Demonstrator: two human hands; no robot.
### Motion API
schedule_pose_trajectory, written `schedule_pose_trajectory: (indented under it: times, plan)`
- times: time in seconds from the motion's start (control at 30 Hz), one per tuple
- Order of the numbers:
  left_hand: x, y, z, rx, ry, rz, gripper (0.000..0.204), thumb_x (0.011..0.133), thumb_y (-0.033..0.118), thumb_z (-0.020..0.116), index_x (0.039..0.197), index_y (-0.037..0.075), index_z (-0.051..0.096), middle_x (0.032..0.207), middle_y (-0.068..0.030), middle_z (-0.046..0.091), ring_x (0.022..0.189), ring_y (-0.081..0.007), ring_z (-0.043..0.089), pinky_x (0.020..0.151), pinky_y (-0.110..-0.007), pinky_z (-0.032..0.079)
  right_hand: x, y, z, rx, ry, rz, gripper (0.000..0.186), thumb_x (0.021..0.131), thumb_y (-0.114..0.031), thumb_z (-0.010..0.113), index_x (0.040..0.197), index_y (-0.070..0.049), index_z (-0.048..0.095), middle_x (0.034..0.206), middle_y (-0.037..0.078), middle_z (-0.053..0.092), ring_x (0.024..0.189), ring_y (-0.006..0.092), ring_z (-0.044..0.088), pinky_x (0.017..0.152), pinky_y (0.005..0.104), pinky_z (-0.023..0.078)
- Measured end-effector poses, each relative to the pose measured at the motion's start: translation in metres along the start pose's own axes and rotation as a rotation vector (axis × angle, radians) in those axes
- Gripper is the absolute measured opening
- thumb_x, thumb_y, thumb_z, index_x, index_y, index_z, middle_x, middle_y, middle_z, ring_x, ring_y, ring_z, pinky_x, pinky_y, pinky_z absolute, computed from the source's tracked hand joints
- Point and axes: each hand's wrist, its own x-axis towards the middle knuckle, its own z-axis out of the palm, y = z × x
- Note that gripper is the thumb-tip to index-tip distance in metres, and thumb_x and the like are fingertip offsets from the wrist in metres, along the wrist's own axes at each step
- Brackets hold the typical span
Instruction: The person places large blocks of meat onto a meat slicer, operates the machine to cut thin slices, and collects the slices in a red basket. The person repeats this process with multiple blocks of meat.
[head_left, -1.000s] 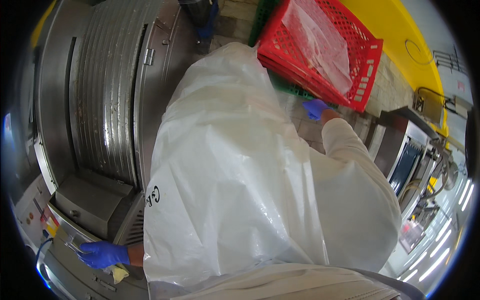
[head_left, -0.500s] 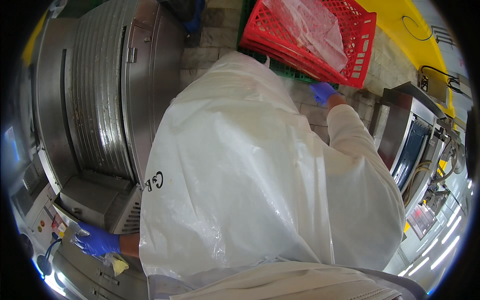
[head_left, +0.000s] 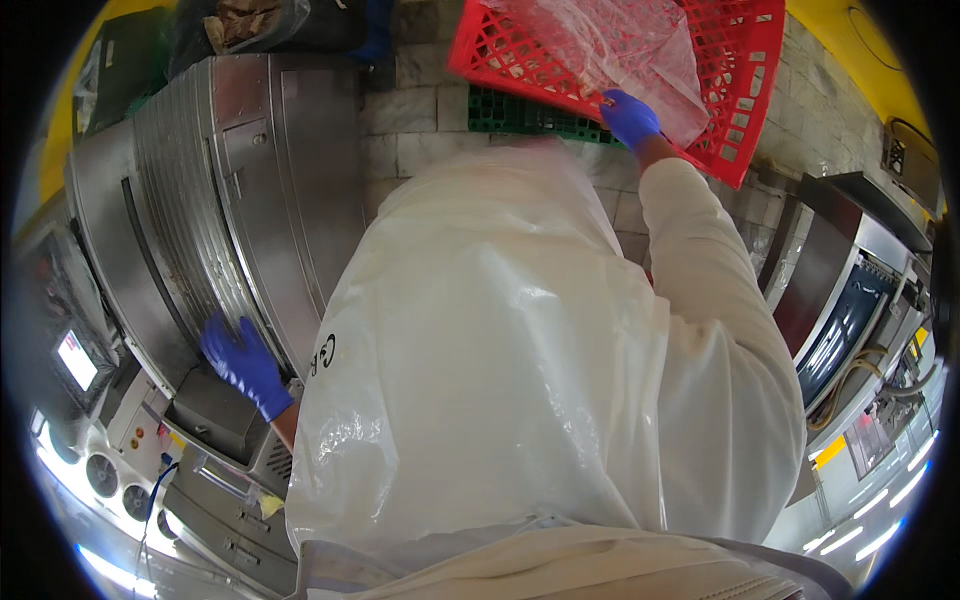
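My right hand point(head_left: 632, 118), in a blue glove, is closed over the near rim of a red plastic crate point(head_left: 735, 150). A crumpled clear plastic liner point(head_left: 650, 50) lies inside it, close to my fingers. The crate sits at an angle and its left corner is blurred. Part of a green crate point(head_left: 525, 112) shows beneath it on the floor. Off to the left, my left hand point(head_left: 243, 368), also blue-gloved, has its fingers spread and holds nothing. It is over the ribbed slats of a steel machine point(head_left: 320, 170); whether it touches them I cannot tell.
A steel machine with a dark panel point(head_left: 845, 320) and loose hoses stands at the right. A black bag with brown paper point(head_left: 290, 22) lies at the far left. Tiled floor point(head_left: 410, 140) runs between. My white apron point(head_left: 480, 360) fills the middle.
My right hand has moved up from below the crate's near corner onto its rim. The red crate has shifted and turned. My left hand has moved from the machine's near end to its slats, fingers spreading.
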Motion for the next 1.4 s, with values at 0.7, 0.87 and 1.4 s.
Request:
schedule_pose_trajectory:
  times: [0.7, 0.87, 1.4]
  plan:
    - [0.164, 0.381, 0.091, -0.707, -0.92, 0.283, 0.045, 0.098, 0.025, 0.069, 0.14, 0.009, 0.061, 0.139, -0.0138, 0.064, 0.134, -0.0292, 0.057, 0.11, -0.042, 0.045, 0.175, 0.078, 0.036, 1.051, -0.285, 0.108, 0.043, 0.095, -0.022, 0.065, 0.137, -0.013, 0.061, 0.121, 0.017, 0.071, 0.101, 0.0323, 0.071, 0.091, 0.0428, 0.056]
    - [0.182, 0.438, 0.157, -1.074, -1.208, 0.083, 0.052, 0.104, 0.036, 0.061, 0.145, 0.005, 0.056, 0.144, -0.0147, 0.06, 0.135, -0.0255, 0.056, 0.113, -0.039, 0.041, 0.131, 0.16, -0.03, 0.594, 0.358, 0.27, 0.062, 0.09, -0.034, 0.076, 0.144, -0.01, 0.057, 0.127, 0.018, 0.069, 0.115, 0.0334, 0.068, 0.098, 0.0428, 0.053]
    - [0.291, 0.667, 0.256, -1.345, -0.992, 0.22, 0.041, 0.103, 0.03, 0.06, 0.138, 0.012, 0.056, 0.137, -0.0194, 0.059, 0.123, -0.0382, 0.059, 0.103, -0.046, 0.049, 0.152, 0.133, 0.048, 0.409, 0.41, 0.176, 0.016, 0.088, -0.017, 0.062, 0.096, -0.008, 0.072, 0.097, 0.024, 0.07, 0.096, 0.0416, 0.069, 0.085, 0.0504, 0.054]
